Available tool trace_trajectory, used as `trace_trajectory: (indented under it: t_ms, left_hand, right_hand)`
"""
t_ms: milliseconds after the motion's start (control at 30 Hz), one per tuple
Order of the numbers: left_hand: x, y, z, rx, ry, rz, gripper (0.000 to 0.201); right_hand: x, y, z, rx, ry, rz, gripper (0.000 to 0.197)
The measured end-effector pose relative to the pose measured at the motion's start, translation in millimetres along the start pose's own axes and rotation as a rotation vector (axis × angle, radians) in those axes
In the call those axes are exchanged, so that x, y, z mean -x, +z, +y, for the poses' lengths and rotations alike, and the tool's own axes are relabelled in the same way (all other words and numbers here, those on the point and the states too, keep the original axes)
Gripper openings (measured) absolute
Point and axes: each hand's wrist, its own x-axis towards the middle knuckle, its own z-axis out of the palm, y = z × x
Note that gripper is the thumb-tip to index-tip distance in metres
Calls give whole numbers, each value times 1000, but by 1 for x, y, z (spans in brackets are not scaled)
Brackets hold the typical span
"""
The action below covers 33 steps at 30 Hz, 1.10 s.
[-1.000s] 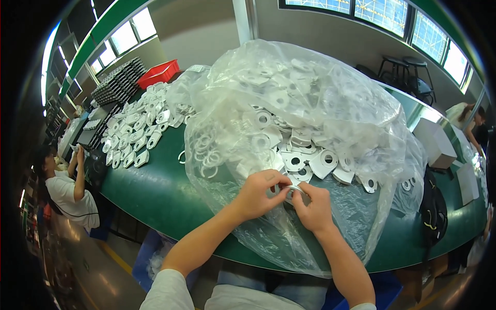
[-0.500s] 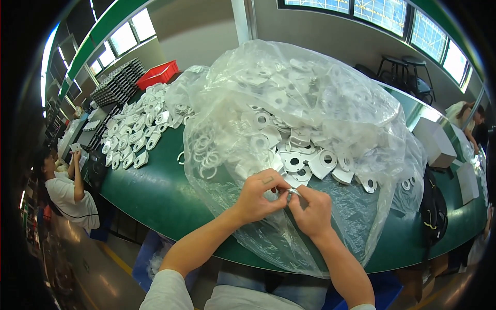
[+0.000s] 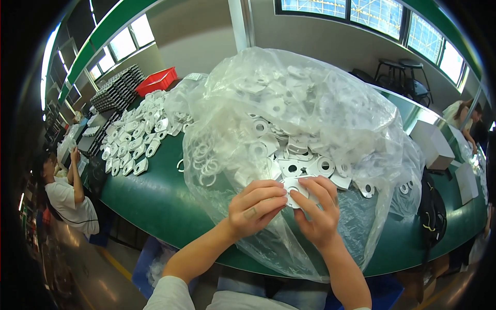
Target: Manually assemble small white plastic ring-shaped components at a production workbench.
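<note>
White holed part [image 3: 292,183] sits between both hands above the clear plastic bag [image 3: 385,124], toward the near edge of the tabletop [image 3: 150,191]. The left hand [image 3: 252,209] has its fingers closed together at the part's left rim, its thumb hidden; the right hand [image 3: 321,212] grips the right side with fingers loosely curled, one tip by the hole. It looks light, stiff and smooth, probably a little slippery; opposite points on the rim should give the surest hold.
</note>
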Motion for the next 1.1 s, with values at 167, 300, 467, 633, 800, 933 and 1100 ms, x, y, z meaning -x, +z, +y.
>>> trace_trajectory:
  t_ms: [167, 300, 467, 633, 800, 933, 1100]
  left_hand:
    - [-3, -1, 1, 4, -6, 17, 27]
    - [9, 2, -11, 205, -384, -178, 25]
    - [14, 3, -13, 281, -540, -218, 16]
    - [12, 4, -8, 238, -554, -267, 16]
    - [13, 10, -1, 269, -616, -196, 14]
    - [14, 11, 1, 269, -628, -158, 12]
    - [12, 8, 8, 115, -323, -81, 18]
  right_hand:
    - [4, 1, 4, -84, 55, -2, 20]
    - [13, 8, 3, -451, 639, -126, 17]
    - [14, 13, 4, -521, 677, -153, 16]
    - [17, 15, 4, -544, 753, -157, 15]
    - [18, 14, 1, -442, 721, -121, 12]
    - [13, 11, -3, -333, 611, -92, 10]
    - [7, 7, -4, -312, 301, 8, 14]
